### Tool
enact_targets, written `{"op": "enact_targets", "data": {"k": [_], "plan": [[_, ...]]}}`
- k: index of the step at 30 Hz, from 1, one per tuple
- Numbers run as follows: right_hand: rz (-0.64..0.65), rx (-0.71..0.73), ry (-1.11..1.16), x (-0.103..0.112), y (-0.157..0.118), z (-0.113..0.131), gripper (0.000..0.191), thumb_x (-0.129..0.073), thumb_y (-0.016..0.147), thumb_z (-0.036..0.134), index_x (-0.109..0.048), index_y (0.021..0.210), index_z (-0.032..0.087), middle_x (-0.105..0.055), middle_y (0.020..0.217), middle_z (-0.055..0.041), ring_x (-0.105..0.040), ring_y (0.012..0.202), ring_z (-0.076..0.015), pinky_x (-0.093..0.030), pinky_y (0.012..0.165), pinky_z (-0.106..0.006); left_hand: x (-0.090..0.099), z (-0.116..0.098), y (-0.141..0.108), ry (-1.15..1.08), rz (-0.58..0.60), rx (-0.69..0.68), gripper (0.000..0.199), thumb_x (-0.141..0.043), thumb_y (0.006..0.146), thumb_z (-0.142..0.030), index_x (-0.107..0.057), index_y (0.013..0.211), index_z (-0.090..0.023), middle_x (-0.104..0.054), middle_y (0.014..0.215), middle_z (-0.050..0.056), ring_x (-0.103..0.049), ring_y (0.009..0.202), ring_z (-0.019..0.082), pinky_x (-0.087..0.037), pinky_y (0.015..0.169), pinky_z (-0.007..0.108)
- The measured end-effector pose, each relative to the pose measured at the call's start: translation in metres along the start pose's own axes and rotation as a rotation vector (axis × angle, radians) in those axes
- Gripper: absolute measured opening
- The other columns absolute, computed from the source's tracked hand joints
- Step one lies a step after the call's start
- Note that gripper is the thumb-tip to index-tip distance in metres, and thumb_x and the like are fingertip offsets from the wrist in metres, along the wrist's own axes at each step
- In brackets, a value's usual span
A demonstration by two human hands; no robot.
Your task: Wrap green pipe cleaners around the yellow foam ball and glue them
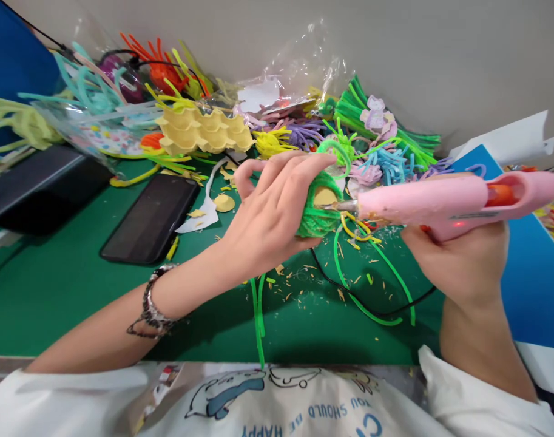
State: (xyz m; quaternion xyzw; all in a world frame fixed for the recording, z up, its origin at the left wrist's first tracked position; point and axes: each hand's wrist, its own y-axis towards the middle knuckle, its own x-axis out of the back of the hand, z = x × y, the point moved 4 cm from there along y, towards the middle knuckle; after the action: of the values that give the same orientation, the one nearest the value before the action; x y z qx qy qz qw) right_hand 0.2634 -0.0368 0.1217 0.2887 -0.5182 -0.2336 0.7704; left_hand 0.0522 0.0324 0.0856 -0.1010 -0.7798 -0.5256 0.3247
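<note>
In the head view my left hand (277, 209) is closed around a bundle of green pipe cleaners (320, 223), wound into a rounded shape with a pale yellow disc (326, 196) in its end. One green stem loops up above my fingers. My right hand (463, 261) grips a pink hot glue gun (422, 199) by its handle, and a red light glows on its side. The metal nozzle points left and is at the yellow disc; whether it touches cannot be made out. Loose green pipe cleaners (260, 309) lie on the table below.
A phone (150, 218) and a black box-like object (44, 188) lie on the left of the green table (204, 328). Behind are a yellow egg carton (204, 130), plastic bags and many coloured pipe cleaners (390, 161). A black cord (331, 276) runs under my hands among scraps.
</note>
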Motion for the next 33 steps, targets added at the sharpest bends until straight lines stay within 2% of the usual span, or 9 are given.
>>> {"op": "enact_targets", "data": {"k": [4,7,12,17,19,23,27,33], "plan": [[0.02,-0.055,-0.039,0.001,-0.001,-0.005,0.006,-0.062,0.071,0.031,-0.058,0.073,0.027,-0.069,0.076,-0.0021,-0.07,0.077,-0.0262,-0.058,0.072,-0.041,0.0,0.0,0.0,0.011,0.015,0.019,0.067,-0.069,0.081,-0.029,-0.035,0.139,-0.026,-0.059,0.132,0.009,-0.057,0.124,0.031,-0.052,0.097,0.049],[0.005,-0.03,-0.017,0.001,-0.001,-0.007,0.007,-0.062,0.07,0.03,-0.057,0.068,0.026,-0.07,0.069,-0.0004,-0.07,0.069,-0.0243,-0.059,0.068,-0.038,0.001,-0.001,-0.001,0.011,0.003,0.017,0.069,-0.07,0.079,-0.03,-0.035,0.138,-0.022,-0.061,0.13,0.011,-0.059,0.12,0.032,-0.051,0.092,0.05],[-0.005,-0.018,0.009,0.0,-0.002,-0.01,0.004,-0.062,0.069,0.027,-0.06,0.072,0.025,-0.072,0.076,-0.0018,-0.072,0.074,-0.0255,-0.059,0.071,-0.038,0.001,0.0,0.0,0.017,0.016,0.07,0.065,-0.067,0.081,-0.032,-0.035,0.137,-0.027,-0.063,0.128,0.008,-0.061,0.118,0.032,-0.051,0.089,0.052],[0.004,-0.008,0.014,0.001,-0.002,-0.012,0.006,-0.063,0.07,0.028,-0.058,0.069,0.025,-0.068,0.065,-0.001,-0.069,0.061,-0.0244,-0.057,0.06,-0.037,0.001,-0.002,0.001,0.013,0.041,0.064,0.066,-0.067,0.081,-0.031,-0.034,0.137,-0.026,-0.062,0.13,0.008,-0.061,0.117,0.033,-0.051,0.086,0.054],[-0.005,0.002,0.016,0.001,-0.002,-0.012,0.006,-0.063,0.07,0.028,-0.059,0.07,0.024,-0.069,0.067,-0.0024,-0.069,0.061,-0.0251,-0.057,0.059,-0.038,0.001,-0.002,0.001,0.013,0.039,0.053,0.068,-0.068,0.08,-0.031,-0.033,0.138,-0.026,-0.062,0.13,0.008,-0.061,0.116,0.033,-0.05,0.085,0.052],[0.006,0.008,-0.004,0.002,-0.003,-0.014,0.005,-0.063,0.07,0.027,-0.06,0.071,0.023,-0.072,0.073,-0.0048,-0.072,0.069,-0.0273,-0.058,0.065,-0.039,0.0,0.0,0.0,-0.002,0.062,0.061,0.069,-0.067,0.081,-0.031,-0.031,0.14,-0.023,-0.06,0.131,0.008,-0.059,0.118,0.033,-0.047,0.091,0.052],[0.041,-0.001,-0.001,0.002,-0.004,-0.015,0.002,-0.06,0.072,0.028,-0.06,0.072,0.025,-0.071,0.074,-0.0018,-0.073,0.076,-0.0272,-0.059,0.069,-0.039,-0.002,0.002,-0.001,-0.011,0.087,0.091,0.069,-0.064,0.081,-0.03,-0.032,0.141,-0.022,-0.059,0.132,0.009,-0.057,0.119,0.032,-0.043,0.098,0.05],[0.023,-0.019,-0.081,0.003,-0.007,-0.015,0.007,-0.058,0.07,0.028,-0.055,0.066,0.025,-0.069,0.068,-0.0045,-0.07,0.069,-0.0264,-0.057,0.064,-0.039,-0.008,0.006,-0.004,-0.06,0.102,0.09,0.078,-0.07,0.076,-0.03,-0.03,0.142,-0.023,-0.059,0.132,0.012,-0.056,0.121,0.032,-0.043,0.098,0.048]]}}
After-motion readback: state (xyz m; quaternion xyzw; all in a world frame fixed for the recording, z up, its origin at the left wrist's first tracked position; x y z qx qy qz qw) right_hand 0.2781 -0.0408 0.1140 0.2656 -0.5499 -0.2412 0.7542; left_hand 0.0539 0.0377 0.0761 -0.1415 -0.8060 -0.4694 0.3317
